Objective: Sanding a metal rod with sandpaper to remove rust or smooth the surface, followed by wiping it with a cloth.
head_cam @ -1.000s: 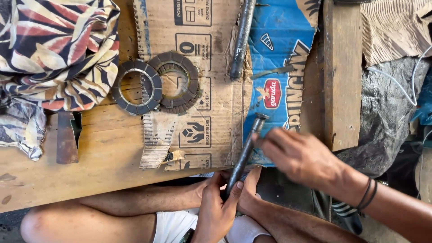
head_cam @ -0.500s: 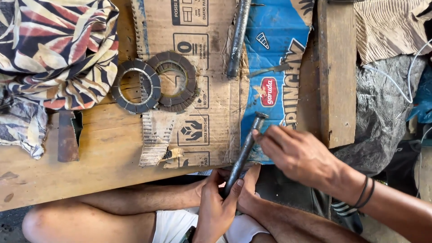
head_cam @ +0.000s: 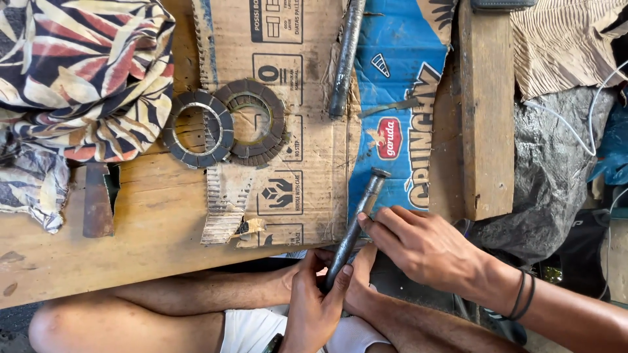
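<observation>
My left hand [head_cam: 314, 304] grips the lower end of a long dark metal rod [head_cam: 358, 219] that leans up over the table's front edge. My right hand [head_cam: 418, 245] rests its fingers against the middle of the same rod from the right. The rod's flat round head lies over the blue part of the cardboard [head_cam: 392, 131]. Two dark ring-shaped friction discs [head_cam: 226, 124] overlap on the brown cardboard, further up and to the left.
A second metal bar [head_cam: 345, 55] lies at the top middle. A wooden plank [head_cam: 487, 111] runs up the right side. Patterned cloth [head_cam: 78, 72] covers the top left. A rusty flat piece [head_cam: 98, 202] lies on the wooden table. My bare legs are below.
The hands and the rod have stayed nearly in place; my right hand has shifted its fingers slightly along the rod.
</observation>
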